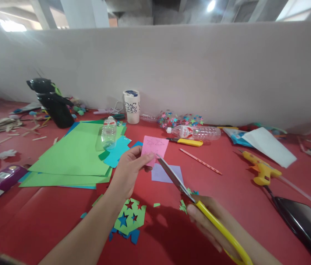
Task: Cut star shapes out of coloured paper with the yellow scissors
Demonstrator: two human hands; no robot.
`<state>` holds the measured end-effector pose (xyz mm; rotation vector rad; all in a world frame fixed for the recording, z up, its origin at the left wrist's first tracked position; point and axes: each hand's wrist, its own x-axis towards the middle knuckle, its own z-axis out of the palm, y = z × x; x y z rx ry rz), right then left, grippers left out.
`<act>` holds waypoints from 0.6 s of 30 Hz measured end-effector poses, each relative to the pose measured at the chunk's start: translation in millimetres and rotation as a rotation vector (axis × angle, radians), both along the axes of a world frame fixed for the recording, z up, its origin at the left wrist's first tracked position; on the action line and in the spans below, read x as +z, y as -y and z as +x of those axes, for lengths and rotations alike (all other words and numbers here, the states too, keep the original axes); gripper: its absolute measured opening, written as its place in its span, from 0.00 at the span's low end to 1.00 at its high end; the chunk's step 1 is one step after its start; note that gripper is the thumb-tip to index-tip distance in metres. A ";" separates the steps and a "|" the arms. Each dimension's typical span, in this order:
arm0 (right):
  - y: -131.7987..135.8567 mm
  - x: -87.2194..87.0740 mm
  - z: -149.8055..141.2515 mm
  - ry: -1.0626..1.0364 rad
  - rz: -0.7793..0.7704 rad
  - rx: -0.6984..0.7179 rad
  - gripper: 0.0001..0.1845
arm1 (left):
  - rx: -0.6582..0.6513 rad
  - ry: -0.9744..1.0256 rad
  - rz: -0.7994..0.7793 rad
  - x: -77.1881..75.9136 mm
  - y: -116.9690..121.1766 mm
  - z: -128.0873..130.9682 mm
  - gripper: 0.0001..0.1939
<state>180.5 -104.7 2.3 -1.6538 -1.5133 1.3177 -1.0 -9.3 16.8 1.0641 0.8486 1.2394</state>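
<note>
Between the thumb and fingers of my left hand (131,165) is a small sheet of pink paper (155,143), with faint star outlines drawn on it. My right hand (207,217) grips yellow-handled scissors (177,182), their blade tips touching the lower right of the pink paper. Whether the blades are parted is hard to make out. Under them lies a purple paper (168,173) on the red table. Green paper with star-shaped holes (131,217) lies below my left hand, over blue scraps (135,236). Small green cut pieces (183,206) sit beside my right hand.
Green sheets (72,151) and a clear bottle (109,132) are at left. Behind stand a black flask (53,105) and a white cup (131,106). A yellow cutter (190,142), pencil (201,162), lying bottle (196,131) and yellow glue gun (261,167) are to the right.
</note>
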 end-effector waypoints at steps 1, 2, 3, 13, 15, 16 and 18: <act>0.3 1.5 -0.6 0.006 0.011 -0.002 0.17 | -0.007 0.012 -0.009 0.0 0.4 0.3 0.04; 0.7 3.0 -1.1 0.009 0.019 -0.005 0.17 | -0.014 0.025 -0.018 -0.1 0.8 0.7 0.04; 1.4 4.4 -1.3 0.007 0.021 -0.008 0.17 | -0.022 0.036 -0.029 -0.2 1.5 1.2 0.03; 2.6 -5.8 4.0 -0.087 0.045 0.074 0.31 | -0.025 0.018 -0.063 2.4 9.1 7.6 0.02; 3.6 -9.0 2.5 -0.087 0.047 0.056 0.31 | -0.023 0.041 -0.078 1.3 10.0 9.4 0.02; 4.6 -10.3 1.3 -0.085 0.048 0.039 0.31 | -0.021 0.054 -0.088 0.6 10.3 10.4 0.03; 6.9 -12.3 -1.1 -0.080 0.045 0.006 0.30 | -0.016 0.079 -0.112 -0.5 11.1 12.4 0.03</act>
